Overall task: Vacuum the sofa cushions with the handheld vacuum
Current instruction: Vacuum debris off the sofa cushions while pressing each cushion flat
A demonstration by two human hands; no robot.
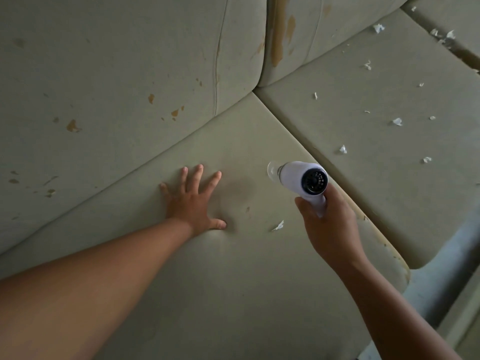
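Here the left hand [193, 201] presses flat, fingers spread wide, steadying the pale green seat cushion [233, 281] while the right hand [330, 224] grips the white handheld vacuum [302, 178] (nozzle near the cushion's right edge).

Right hand [330, 224] holds vacuum [302, 179] above cushion [233, 268].

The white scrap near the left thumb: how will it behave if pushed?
The white scrap looks thin and torn, so probably very light and floppy. Its edge seems lifted off the seat cushion, so a push would likely make it skid or flutter.
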